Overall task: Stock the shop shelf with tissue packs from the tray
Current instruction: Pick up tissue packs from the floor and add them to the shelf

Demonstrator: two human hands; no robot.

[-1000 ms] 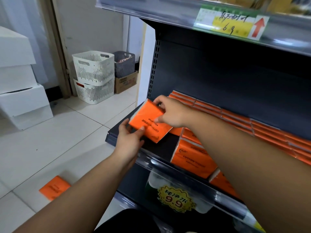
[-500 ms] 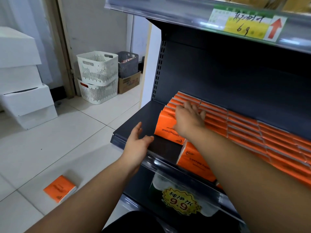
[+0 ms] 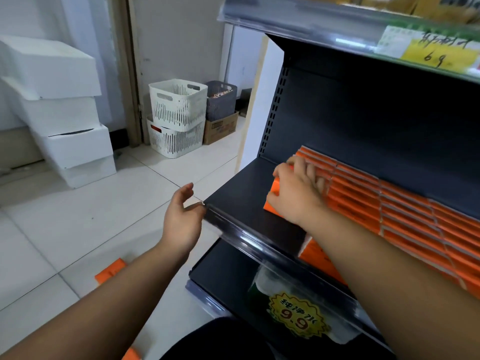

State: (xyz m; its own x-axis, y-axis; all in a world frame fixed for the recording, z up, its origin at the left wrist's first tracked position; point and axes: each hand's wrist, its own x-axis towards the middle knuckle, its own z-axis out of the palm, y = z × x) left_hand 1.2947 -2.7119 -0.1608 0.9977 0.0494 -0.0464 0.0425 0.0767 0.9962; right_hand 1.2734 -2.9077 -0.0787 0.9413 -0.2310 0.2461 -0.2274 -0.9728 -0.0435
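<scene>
Head view: right hand (image 3: pixel 296 193) seats tissue pack (image 3: pixel 273 189) at the row's left end.
Fingers (image 3: pixel 310 174) curl over it, likely squaring it against the row (image 3: pixel 389 203) on the shelf (image 3: pixel 241 193); left hand (image 3: pixel 181 219) spread, empty, by the near-left corner.

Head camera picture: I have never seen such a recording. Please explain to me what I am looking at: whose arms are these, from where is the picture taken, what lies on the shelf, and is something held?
There is no machine here. A person wears a camera on the head, so you look forward and down along that person's own two arms. The dark shelf carries rows of orange tissue packs standing on edge. The right hand lies over the end pack at the left of the rows; the picture is blurred there, so I cannot tell if its grip is closed. The left hand is open and holds nothing, beside the shelf's front corner. One more orange pack lies on the floor tiles.
</scene>
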